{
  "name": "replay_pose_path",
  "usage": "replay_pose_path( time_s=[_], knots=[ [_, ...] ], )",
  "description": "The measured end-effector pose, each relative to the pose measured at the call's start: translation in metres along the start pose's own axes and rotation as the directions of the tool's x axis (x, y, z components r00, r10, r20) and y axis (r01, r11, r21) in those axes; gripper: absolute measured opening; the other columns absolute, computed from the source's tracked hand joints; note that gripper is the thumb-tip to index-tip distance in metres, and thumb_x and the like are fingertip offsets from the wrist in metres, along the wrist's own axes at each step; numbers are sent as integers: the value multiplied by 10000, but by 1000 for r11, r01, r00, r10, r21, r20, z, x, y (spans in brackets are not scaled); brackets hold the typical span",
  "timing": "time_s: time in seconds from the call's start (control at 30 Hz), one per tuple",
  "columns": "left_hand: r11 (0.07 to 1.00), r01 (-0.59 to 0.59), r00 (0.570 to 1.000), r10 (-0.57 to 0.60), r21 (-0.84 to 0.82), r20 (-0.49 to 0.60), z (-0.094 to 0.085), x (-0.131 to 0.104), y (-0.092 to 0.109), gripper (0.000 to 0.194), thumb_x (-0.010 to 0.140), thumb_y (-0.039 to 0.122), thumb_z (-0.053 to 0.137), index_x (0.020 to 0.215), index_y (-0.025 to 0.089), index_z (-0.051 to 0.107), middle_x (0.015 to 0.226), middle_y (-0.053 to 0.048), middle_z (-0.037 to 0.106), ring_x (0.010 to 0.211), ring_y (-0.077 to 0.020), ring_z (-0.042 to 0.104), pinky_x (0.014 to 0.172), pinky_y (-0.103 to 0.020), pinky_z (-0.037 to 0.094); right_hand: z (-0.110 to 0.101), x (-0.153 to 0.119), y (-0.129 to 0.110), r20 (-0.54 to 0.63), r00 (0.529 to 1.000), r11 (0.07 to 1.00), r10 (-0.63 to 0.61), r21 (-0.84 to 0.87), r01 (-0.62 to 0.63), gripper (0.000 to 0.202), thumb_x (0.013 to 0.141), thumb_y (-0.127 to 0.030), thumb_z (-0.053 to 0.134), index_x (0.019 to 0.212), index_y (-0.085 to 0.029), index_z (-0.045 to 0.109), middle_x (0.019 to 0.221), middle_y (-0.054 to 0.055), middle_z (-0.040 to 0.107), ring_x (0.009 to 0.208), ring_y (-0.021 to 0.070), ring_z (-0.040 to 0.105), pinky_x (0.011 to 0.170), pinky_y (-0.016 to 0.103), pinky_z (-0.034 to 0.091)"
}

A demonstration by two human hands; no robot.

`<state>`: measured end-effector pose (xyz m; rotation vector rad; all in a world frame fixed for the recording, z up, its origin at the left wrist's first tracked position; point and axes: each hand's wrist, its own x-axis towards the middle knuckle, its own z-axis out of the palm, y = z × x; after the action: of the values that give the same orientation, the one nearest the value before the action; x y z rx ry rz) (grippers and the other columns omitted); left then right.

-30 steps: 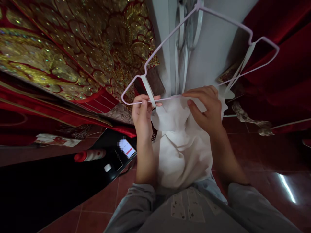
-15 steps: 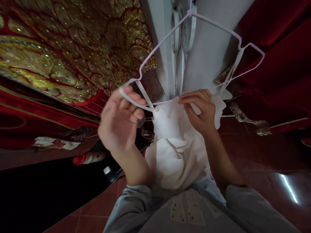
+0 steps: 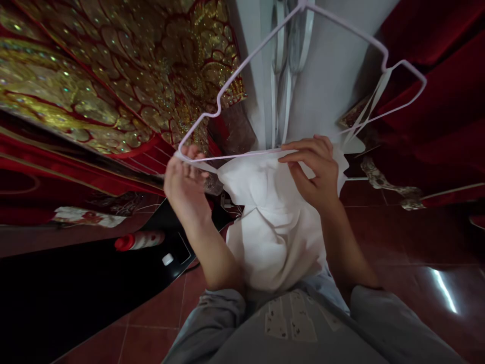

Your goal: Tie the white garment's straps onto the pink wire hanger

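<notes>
A pale pink clothes hanger (image 3: pixel 261 54) hangs in front of me, its lower bar running along the top of a white garment (image 3: pixel 282 212) with thin straps. My left hand (image 3: pixel 187 189) is at the hanger's left corner, fingers curled and slightly blurred around the garment's left strap (image 3: pixel 206 166), which stretches from the corner to the fabric. With thumb and fingertips, my right hand (image 3: pixel 312 172) pinches the lower bar near its middle, by the garment's top edge. The right strap (image 3: pixel 373 101) loops over the hanger's right shoulder notch.
Gold-sequined red garments (image 3: pixel 151 65) hang at left, with dark red cloth (image 3: pixel 447 91) at right. A black tabletop (image 3: pixel 94 288) at lower left bears a red-capped bottle (image 3: pixel 140 240) and a small white case (image 3: pixel 167 259). Red tiles (image 3: pixel 394 232) cover the floor.
My left hand has turned and its fingers have curled in at the hanger's left corner. The left strap has moved from the notch out to that corner. My right hand keeps its pinch.
</notes>
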<state>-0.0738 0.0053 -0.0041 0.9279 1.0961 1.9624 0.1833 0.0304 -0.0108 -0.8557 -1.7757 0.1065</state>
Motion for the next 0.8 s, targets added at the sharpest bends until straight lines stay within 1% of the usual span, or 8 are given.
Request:
replay_pose_path(
  time_s=[0.1,0.27,0.33,0.4,0.5,0.53,0.67,0.8],
  knots=[
    [998,53,991,-50,-18,123,22,-16,-4,364,1003,525,664,1191,216,707,1239,-118,788,1150,-277,748,659,-273,574,-1,1,-4,9,1000,1000,11,-2,-11,208,946,-121,603,949,-284,733,1153,-32,786,1060,177,729,1173,496,449],
    [988,52,982,-23,-145,189,51,-26,-8,207,1004,472,712,1036,292,616,1085,-42,786,1096,-267,754,626,-293,567,-3,2,-13,-20,999,999,32,33,-32,147,1001,-223,610,964,-295,733,1144,-25,785,1104,205,740,1227,557,440],
    [980,42,982,-5,-194,187,54,-26,-11,195,1005,447,720,1008,289,607,990,-30,761,1048,-237,759,607,-270,565,-6,-1,-10,-123,990,996,72,59,-65,127,1027,-312,607,1005,-312,732,1117,-8,773,1122,226,738,1178,544,506],
    [972,16,986,24,-234,164,55,-26,-12,195,1010,428,724,1001,275,603,907,-23,725,990,-209,758,594,-246,555,-10,-6,3,-318,942,994,104,61,-89,152,1044,-399,595,1100,-325,715,1113,16,731,1105,237,722,1054,502,580],
    [987,-12,994,30,-162,109,54,-24,-12,285,993,505,748,1015,276,580,852,-32,685,950,-220,751,575,-259,526,-23,-19,34,-547,820,985,169,70,-156,244,1041,-418,616,1259,-315,646,1174,42,662,1092,234,681,966,446,578],
    [992,0,996,11,-124,89,53,-22,-12,312,992,542,741,1029,280,576,858,-40,680,976,-235,749,579,-271,520,-27,-23,46,-549,807,976,219,113,-187,281,1029,-406,644,1291,-306,630,1186,51,661,1084,232,674,966,437,568],
    [984,74,997,-75,-160,3,57,-17,-14,287,1117,530,528,1065,258,601,911,-56,690,1066,-238,737,589,-267,496,-34,-29,72,-356,861,923,362,265,-278,222,989,-412,714,1168,-284,685,1007,66,689,851,209,634,801,412,543],
    [943,189,979,-203,-274,-24,69,-24,-13,446,1197,388,251,984,212,602,1022,-61,746,1027,-176,731,635,-238,560,-23,-28,64,-402,838,926,368,243,-290,173,975,-451,728,1052,-305,679,887,36,645,728,184,579,679,384,492]
  ],
)
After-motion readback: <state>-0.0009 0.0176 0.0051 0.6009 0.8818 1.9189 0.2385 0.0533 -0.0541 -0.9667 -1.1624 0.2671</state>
